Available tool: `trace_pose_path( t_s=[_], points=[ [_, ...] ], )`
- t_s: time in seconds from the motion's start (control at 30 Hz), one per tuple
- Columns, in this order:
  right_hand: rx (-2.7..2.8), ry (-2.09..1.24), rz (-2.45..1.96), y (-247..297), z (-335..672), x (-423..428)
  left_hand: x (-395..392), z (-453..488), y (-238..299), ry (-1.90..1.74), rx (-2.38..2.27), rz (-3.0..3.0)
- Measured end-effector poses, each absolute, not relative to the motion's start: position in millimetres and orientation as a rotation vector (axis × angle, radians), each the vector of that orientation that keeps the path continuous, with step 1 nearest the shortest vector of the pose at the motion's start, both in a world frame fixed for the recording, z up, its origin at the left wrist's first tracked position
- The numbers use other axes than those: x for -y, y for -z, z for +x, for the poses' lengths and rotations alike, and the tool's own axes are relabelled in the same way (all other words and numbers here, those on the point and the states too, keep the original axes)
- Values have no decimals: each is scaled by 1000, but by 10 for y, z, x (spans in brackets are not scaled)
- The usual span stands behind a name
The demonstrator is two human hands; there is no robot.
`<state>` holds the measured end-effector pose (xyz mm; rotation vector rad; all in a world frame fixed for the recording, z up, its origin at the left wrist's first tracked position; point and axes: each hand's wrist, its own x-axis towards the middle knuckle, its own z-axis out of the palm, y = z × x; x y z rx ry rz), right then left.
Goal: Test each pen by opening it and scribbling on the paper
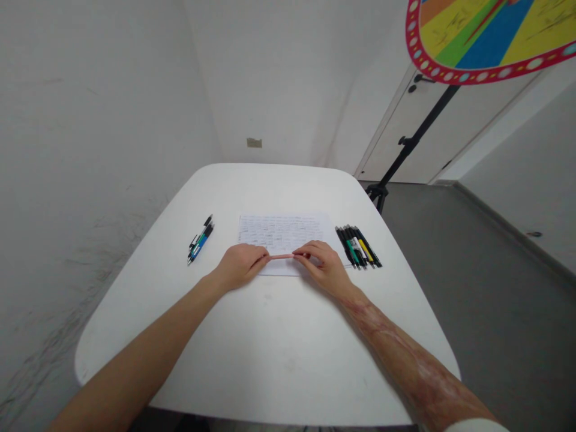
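A slim pink pen-like stick [282, 257] lies level between my two hands, above the lower part of a paper sheet [283, 227] covered in handwriting. My left hand [243, 264] is closed on its left end, thumb and fingers pinched. At the other end, my right hand [321, 264] pinches it between thumb and fingertips. Both ends are hidden by the fingers. Right of the paper, a row of several pens [357, 247], mostly black with green, white and yellow parts, lies side by side. A smaller group of pens [200, 241], blue and black, rests to the left.
All this lies on a white table [279, 354] with rounded corners. Walls stand close behind and to the left. At the right rear, a colourful wheel [486, 36] is mounted on a black stand [418, 135], before a white door [432, 138].
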<state>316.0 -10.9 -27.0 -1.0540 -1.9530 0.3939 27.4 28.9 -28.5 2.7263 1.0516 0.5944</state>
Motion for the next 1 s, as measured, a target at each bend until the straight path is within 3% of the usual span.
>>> trace_pose_path(
  t_s=[0.53,1.0],
  points=[
    [1804,-455,-1126,330,3208,93,-303,235,264,-640,-1150,2723],
    [1724,-232,-1352,413,3368,-10,-385,-36,2,-705,-1127,2862]
  ],
)
